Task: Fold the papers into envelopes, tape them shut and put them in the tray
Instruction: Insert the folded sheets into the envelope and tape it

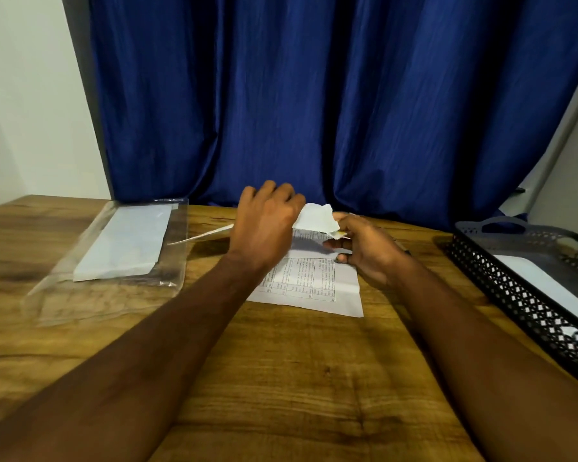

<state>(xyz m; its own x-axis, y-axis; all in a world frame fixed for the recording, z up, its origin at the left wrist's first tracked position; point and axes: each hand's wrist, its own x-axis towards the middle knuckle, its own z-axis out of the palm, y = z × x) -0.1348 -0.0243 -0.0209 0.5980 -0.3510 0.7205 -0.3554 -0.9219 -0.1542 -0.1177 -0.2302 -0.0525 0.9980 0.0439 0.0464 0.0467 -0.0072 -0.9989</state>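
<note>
Forearms [167,341] end in left hand [266,225] and right hand [369,253], fingers [335,243] pinching the raised far flap of the paper [314,285].

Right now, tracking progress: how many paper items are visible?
3: printed sheet being folded, centre; white paper in clear sleeve, left; white piece in black tray, right. More may lie hidden.

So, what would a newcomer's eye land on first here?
The left hand and right hand meet at the middle of the wooden table, holding up the far edge of a printed sheet. Behind them hangs a deep blue curtain. A black lattice tray sits at the right, a clear plastic sleeve holding white papers at the left.
</note>
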